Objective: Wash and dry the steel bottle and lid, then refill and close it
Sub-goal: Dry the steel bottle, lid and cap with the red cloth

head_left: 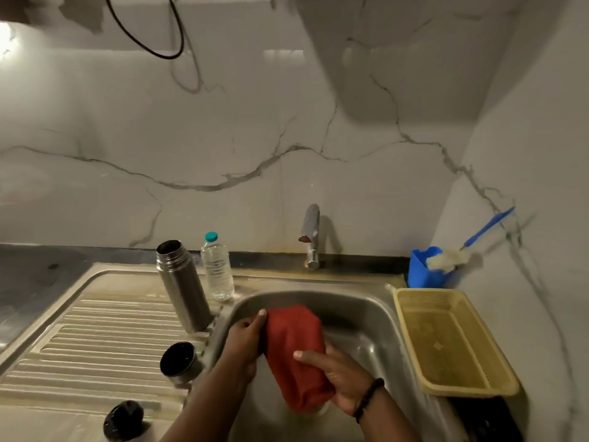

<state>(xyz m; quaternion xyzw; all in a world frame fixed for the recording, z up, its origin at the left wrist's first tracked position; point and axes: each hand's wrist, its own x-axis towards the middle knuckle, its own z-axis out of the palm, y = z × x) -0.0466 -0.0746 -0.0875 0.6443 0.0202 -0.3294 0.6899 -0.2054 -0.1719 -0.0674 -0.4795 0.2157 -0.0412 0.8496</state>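
Home kitchen, washing-up corner. Stainless steel sink (376, 317) with ribbed drainboard (105, 339) at 9 o'clock, chrome tap (310, 234) at 12 o'clock. White marble-look wall tiles (255, 138) behind and on right. At 2 o'clock, blue holder (420, 269) with bottle brush (452, 256); yellow plastic basket (452, 342) at 3 o'clock. Dark stone counter (35, 275) at 10 o'clock.
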